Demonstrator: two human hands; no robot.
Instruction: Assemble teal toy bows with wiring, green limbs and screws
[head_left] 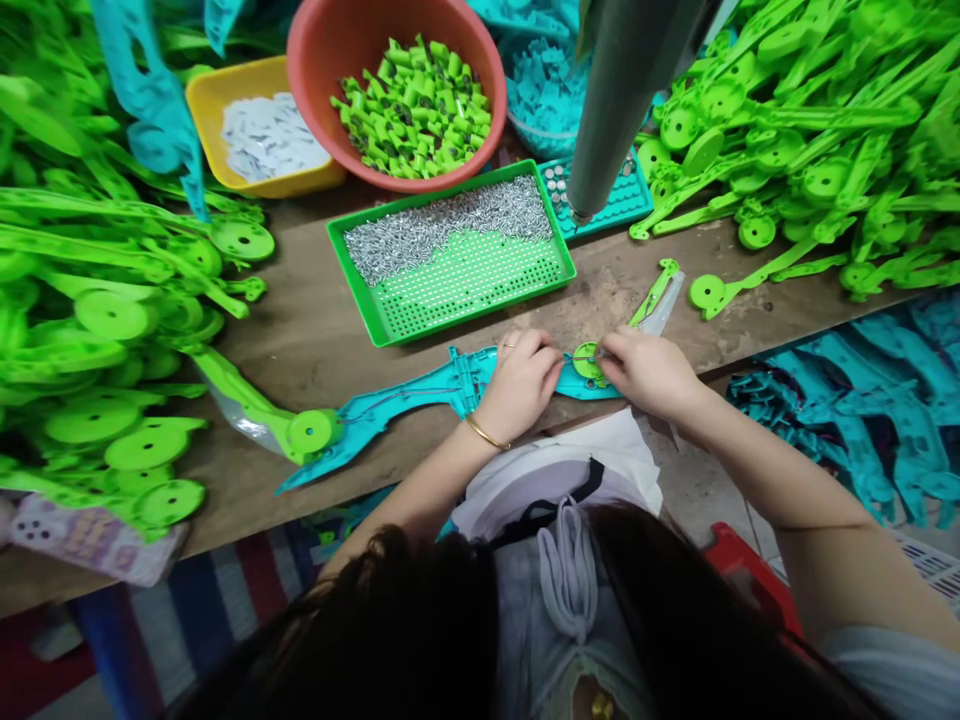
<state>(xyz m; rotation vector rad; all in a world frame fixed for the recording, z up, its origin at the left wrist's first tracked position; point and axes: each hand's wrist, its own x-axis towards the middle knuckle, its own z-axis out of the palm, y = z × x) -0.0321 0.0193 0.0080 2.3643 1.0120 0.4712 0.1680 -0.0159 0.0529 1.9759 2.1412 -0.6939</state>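
Both hands (521, 380) (646, 370) had curled fingers (613, 346); I could not tell their grip. The green disc (586, 361) lay between, nearer the right.

Grn tray (465, 300) w/ small metal pcs (450, 228) sits on desk (300, 340). Person's side of grn tray: L hand (521, 382) over long blue part (401, 397), R hand (649, 368) at grn disc (585, 362) on it. Behind grn tray: red bowl (315, 70) w/ grn bits (416, 110), yellow tub (204, 112) w/ white pcs (270, 138). L of grn tray: grn pile (112, 315); R: another grn pile (802, 150).
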